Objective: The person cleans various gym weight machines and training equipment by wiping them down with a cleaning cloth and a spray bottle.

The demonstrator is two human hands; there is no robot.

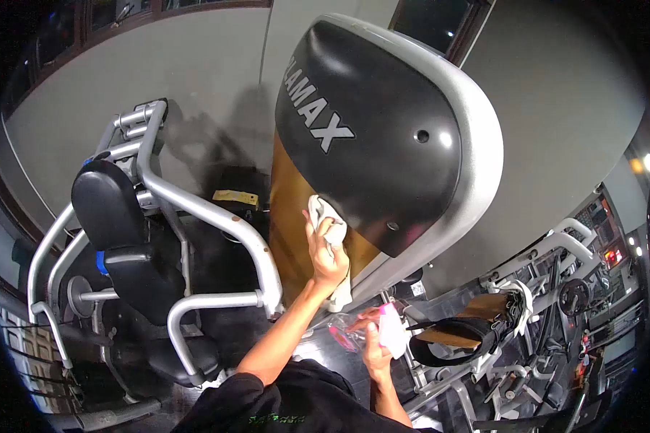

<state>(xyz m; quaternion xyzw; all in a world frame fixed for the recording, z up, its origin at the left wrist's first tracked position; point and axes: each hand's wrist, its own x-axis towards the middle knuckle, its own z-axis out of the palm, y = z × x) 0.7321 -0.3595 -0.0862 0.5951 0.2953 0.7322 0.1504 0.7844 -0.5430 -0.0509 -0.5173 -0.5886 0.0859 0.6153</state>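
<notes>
A white cloth (328,219) is bunched in my left hand (327,257), whose fingers are wrapped round it. It touches the tan panel (290,195) of a tall machine, close to the lower edge of its dark cover (383,115) with silver lettering. Lower and to the right, my right hand (375,351) grips a white bottle (392,330) with a pink top. Clear plastic with a pink part (341,338) shows just left of that hand; whether it belongs to the bottle I cannot tell.
At the left stands an exercise machine with a black padded seat (108,206) and silver tube frame (217,215). A yellow item (235,198) lies by the wall. More gym equipment (513,382) fills the lower right, including a black-edged tan pad (451,335).
</notes>
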